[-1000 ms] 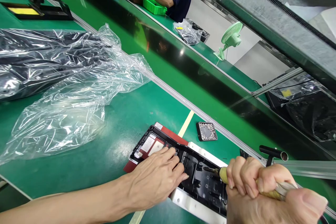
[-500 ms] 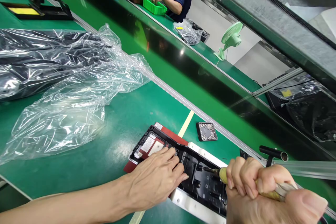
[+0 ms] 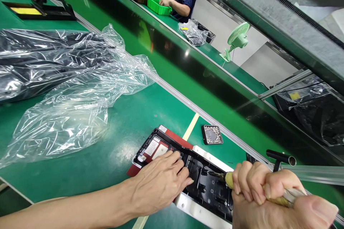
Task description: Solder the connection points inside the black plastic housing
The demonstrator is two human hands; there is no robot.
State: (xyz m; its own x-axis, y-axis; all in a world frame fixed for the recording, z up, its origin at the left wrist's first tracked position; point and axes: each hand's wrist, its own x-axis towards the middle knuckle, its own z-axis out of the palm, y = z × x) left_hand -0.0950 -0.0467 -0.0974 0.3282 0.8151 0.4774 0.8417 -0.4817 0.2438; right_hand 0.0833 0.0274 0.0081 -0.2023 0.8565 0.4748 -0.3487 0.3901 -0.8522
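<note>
1. Tool (image 3: 229,179) is clenched in the right hand (image 3: 260,207), presumably for control, its tip inside the black case (image 3: 213,192).
2. Left hand (image 3: 161,182) lies across the case, likely steadying it; whether its fingers grasp anything, I cannot tell.
3. White blocks (image 3: 199,212) flank the case, probably against sliding.
4. Dish (image 3: 204,136) of metal bits stands near, seemingly for reach.

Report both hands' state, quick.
Left hand: laid on the case; its grip cannot be told.
Right hand: closed, holding the tool.
</note>
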